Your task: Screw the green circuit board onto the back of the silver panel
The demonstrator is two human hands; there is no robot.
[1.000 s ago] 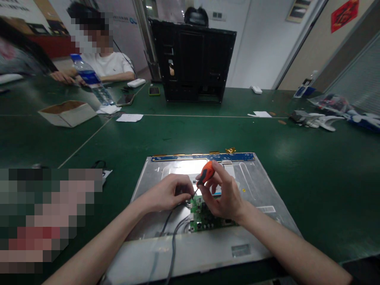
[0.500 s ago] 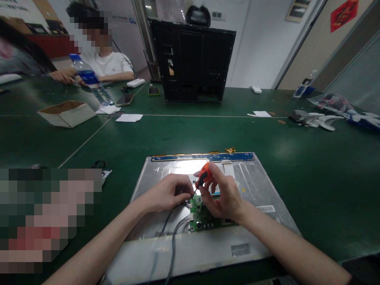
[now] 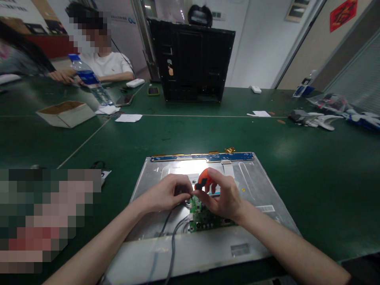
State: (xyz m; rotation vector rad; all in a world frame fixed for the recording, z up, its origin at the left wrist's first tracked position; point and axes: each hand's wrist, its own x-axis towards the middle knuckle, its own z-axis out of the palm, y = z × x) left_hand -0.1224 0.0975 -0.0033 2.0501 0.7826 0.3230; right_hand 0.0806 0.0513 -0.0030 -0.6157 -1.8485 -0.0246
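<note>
A silver display panel point(image 3: 175, 251) lies back side up on the green table, with a blue circuit strip point(image 3: 184, 158) along its far edge. On the panel sits a green circuit board point(image 3: 202, 219), partly covered by my right hand point(image 3: 221, 192). That hand grips an orange and black screwdriver point(image 3: 205, 178), its tip down at the board's upper left corner. My left hand point(image 3: 173, 192) is closed at the same corner, thumb and fingers pinched; what they hold is hidden. Dark cables point(image 3: 173, 241) run from the board's left side toward me.
A black monitor casing point(image 3: 198, 59) stands at the far side. To the left are an open box point(image 3: 69, 116), a water bottle point(image 3: 92, 81) and a person point(image 3: 103, 65). Plastic parts point(image 3: 311, 118) lie at the right. White paper point(image 3: 128, 118) rests mid-table.
My right hand has tilted the screwdriver lower, so its handle lies flatter and its tip is more hidden. My left hand stays where it was.
</note>
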